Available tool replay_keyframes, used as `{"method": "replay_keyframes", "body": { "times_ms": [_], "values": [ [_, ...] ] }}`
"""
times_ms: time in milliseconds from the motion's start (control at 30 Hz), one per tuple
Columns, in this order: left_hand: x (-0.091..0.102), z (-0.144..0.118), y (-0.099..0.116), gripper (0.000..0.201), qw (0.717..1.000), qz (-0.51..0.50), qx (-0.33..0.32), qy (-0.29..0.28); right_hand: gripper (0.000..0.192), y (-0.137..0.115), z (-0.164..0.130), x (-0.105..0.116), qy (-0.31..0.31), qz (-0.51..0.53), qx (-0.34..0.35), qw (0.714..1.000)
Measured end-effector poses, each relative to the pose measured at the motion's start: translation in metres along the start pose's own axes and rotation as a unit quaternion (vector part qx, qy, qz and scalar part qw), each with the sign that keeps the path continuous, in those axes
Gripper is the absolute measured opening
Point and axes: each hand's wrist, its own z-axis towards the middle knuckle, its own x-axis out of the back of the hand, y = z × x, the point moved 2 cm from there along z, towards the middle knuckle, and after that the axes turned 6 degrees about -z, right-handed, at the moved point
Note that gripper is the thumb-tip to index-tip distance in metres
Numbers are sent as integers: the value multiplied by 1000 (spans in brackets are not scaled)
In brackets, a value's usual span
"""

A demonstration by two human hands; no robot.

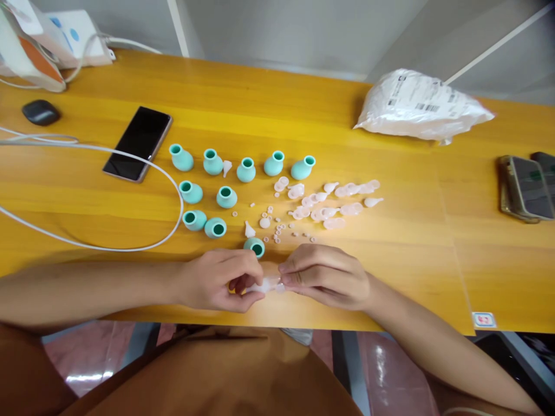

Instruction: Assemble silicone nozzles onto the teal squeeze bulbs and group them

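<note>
Near the table's front edge, my left hand (229,280) and my right hand (323,277) meet over a small translucent whitish plastic piece (269,284). The left fingers pinch its left end, while the right thumb and fingertips close on its right end; fingertips hide part of it. Just beyond my left hand lies a teal vase-shaped piece (254,247), its mouth toward me. Several more teal vase-shaped pieces (246,170) stand or lean in loose rows farther off. Pale pink translucent pieces (323,214), white pointed pieces (250,230) and tiny rings (277,236) are scattered beyond my hands.
A black phone (139,144) lies at left, crossed by a white cable (169,173) that loops toward the teal pieces. Beyond are a black mouse-like object (40,112) and white boxes (78,37). A white plastic package (420,110) sits back right; another phone (531,188) lies far right.
</note>
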Motion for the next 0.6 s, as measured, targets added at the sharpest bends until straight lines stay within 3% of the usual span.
{"method": "replay_keyframes", "body": {
  "times_ms": [167,367,600],
  "values": [
    [0,-1,-1,14,1000,-3,2,5,12,-2,3,1,9,-25,20,999],
    [0,-1,0,10,1000,9,3,0,18,-1,3,1,16,-27,25,999],
    [0,-3,0,10,1000,9,10,-3,9,-2,4,3,7,-44,22,999]
  ]
}}
